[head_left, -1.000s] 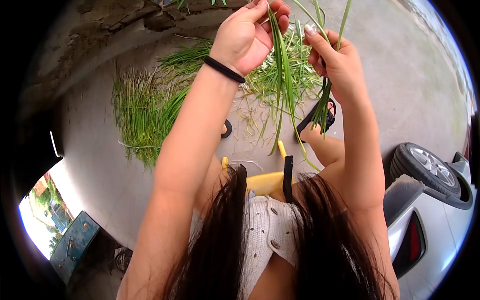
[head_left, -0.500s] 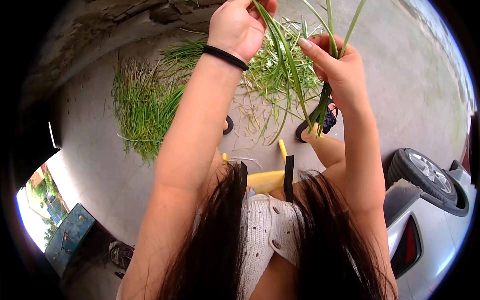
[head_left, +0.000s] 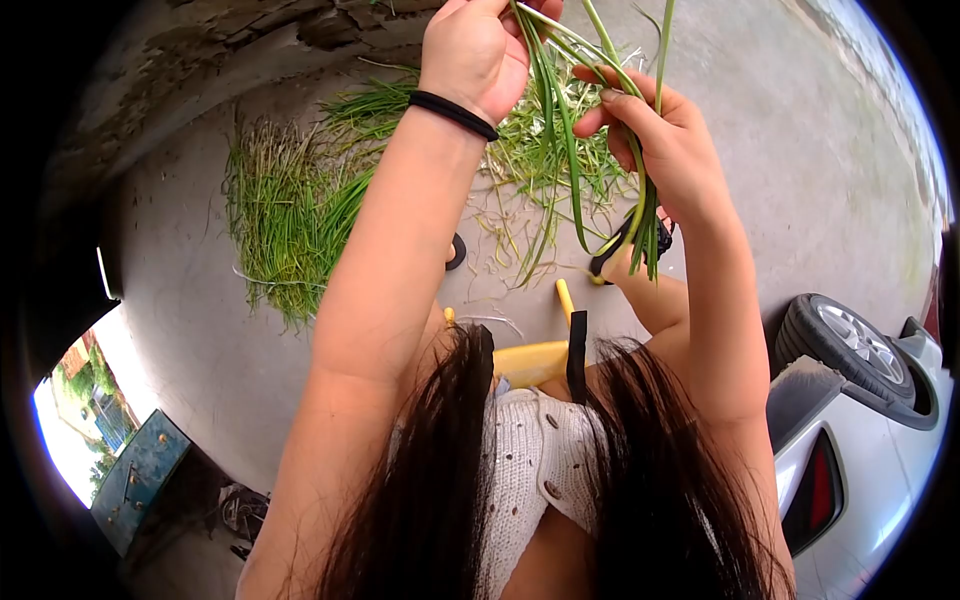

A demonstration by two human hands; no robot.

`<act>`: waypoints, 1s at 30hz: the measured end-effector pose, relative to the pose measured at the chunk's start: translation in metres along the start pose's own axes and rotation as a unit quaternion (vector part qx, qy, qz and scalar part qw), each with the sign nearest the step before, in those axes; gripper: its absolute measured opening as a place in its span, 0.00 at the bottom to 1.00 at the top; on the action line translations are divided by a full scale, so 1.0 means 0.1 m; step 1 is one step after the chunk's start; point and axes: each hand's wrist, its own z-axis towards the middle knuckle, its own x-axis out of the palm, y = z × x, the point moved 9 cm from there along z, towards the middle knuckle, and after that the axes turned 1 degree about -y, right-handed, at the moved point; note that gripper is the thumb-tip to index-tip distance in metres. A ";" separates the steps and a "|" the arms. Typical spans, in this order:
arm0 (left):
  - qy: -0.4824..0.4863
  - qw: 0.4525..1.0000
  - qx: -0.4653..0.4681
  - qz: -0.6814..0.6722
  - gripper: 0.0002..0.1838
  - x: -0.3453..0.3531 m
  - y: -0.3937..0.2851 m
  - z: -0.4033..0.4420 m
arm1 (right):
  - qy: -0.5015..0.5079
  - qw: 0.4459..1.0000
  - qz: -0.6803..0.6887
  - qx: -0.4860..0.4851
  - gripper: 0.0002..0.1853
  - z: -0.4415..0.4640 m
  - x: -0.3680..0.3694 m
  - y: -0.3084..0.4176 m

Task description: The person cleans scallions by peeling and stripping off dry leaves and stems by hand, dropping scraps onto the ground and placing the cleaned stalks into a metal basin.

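Observation:
My left hand is at the top edge, its fingertips partly cut off by the frame and closed on green stalks that look like garlic chives. Their long leaves hang down below it. To the right, my right hand holds several more chives across the palm under the thumb, with the index finger stretched toward my left hand. Pale stem ends run from this bunch up to my left fingertips. Leaf tips dangle below my right wrist.
A large heap of chives lies on the concrete floor at left. Loose leaves and trimmings are scattered beyond my hands. A yellow stool is between my legs. At right is a silver car with a wheel.
My right hand has shifted slightly left toward my left hand, and its index finger has stretched out. The stalks in it now lean across to my left fingertips.

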 end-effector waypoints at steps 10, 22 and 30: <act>-0.036 0.999 0.011 -0.018 0.11 -0.12 -0.07 0.04 | -0.264 0.872 -0.374 -0.171 0.14 -0.07 -0.64 0.31; -0.071 0.995 0.011 -0.068 0.11 -0.21 -0.11 0.07 | -0.310 0.779 -0.478 -0.260 0.11 -0.18 -0.79 0.52; -0.084 0.993 0.040 -0.068 0.10 -0.22 -0.16 0.07 | -0.093 0.994 0.000 -0.051 0.16 -0.01 -0.49 0.13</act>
